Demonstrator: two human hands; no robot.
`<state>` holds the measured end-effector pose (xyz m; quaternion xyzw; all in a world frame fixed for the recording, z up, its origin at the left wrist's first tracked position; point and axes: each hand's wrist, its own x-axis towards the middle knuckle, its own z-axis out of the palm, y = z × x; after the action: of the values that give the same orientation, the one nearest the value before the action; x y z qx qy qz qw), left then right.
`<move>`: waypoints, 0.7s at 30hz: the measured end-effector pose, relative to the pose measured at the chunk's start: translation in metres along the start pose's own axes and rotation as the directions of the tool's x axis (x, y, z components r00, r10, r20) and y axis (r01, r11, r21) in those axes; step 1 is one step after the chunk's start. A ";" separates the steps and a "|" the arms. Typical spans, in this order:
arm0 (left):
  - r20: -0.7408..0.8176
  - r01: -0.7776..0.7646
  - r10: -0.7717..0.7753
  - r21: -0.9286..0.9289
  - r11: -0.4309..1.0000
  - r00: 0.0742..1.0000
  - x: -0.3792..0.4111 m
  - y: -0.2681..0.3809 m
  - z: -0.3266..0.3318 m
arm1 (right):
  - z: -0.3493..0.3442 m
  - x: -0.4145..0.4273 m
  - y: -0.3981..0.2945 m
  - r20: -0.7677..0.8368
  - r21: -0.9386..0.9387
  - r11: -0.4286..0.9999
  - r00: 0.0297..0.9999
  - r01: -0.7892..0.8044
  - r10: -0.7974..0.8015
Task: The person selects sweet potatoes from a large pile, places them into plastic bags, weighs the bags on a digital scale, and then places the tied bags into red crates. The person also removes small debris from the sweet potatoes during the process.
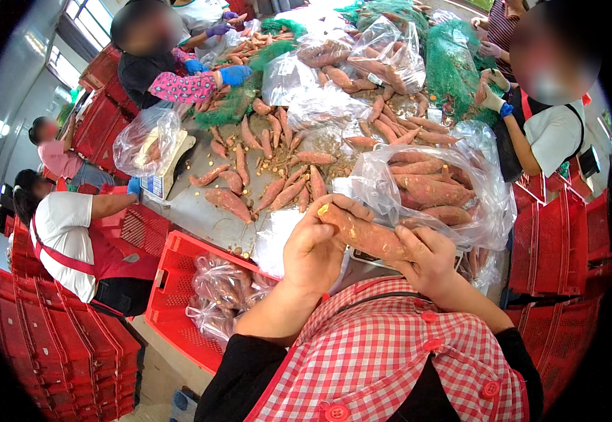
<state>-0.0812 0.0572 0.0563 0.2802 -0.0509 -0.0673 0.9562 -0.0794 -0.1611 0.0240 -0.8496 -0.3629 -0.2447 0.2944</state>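
Observation:
One sweet potato [366, 236] is held between both hands above the table's near edge, its cut yellow tip towards the left. My left hand [319, 240] grips the cut end with fingers over the top. The other end is in my right hand [426, 250], thumb along its side. Just beyond my right hand, an open clear plastic bag [488, 211] full of sweet potatoes rests over a scale [369, 258], which is mostly hidden. Loose sweet potatoes [229, 203] lie on the metal table [200, 216] among soil and small cut ends.
At lower left a red plastic crate [171, 311] holds filled clear bags [221, 282]. Green mesh netting [448, 63] and more bags lie farther back. Another scale [163, 176] stands at the left edge. Several co-workers are around the table; stacked red crates [63, 348] stand on both sides.

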 end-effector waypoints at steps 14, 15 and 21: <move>0.034 -0.034 0.034 -0.017 0.999 0.999 -0.001 -0.003 -0.001 | 0.000 -0.001 -0.001 -0.019 0.052 0.999 1.000 -0.005 0.006; -0.028 -0.035 0.034 -0.019 0.999 0.999 -0.003 -0.003 0.005 | -0.001 -0.001 -0.001 -0.008 0.058 0.998 1.000 -0.013 0.013; 0.118 -0.014 0.011 0.029 0.999 0.993 0.000 -0.005 -0.016 | -0.004 0.004 0.003 0.105 0.264 0.959 0.991 -0.104 0.079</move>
<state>-0.0797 0.0616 0.0403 0.2898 -0.1100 -0.0770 0.9476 -0.0755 -0.1630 0.0283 -0.8281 -0.3664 -0.1392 0.4007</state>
